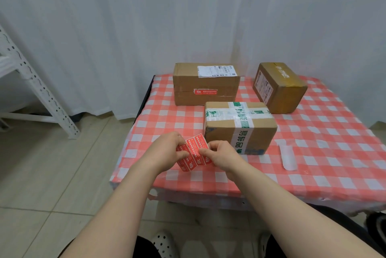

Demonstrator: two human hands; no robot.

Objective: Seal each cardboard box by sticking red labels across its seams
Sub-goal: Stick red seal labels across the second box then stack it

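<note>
Both forearms reached forward from the bottom of the view, and the hands met over the near left part of the table [313, 176]. The left hand [167, 151] pinched the left side of a sheet of red labels [195, 154], thumb on top. The right hand [221, 156] pinched the sheet's right edge with curled fingers. The sheet hung tilted, just beside the taped box [219, 127]. Behind it stood the long box [188, 82] with one red label [205, 91] across its front seam. The third box [279, 88] sat apart at the far right. Bare cloth ran from the hands rightward to a white strip [288, 156], and the table's left edge dropped to tiled floor [52, 163].
</note>
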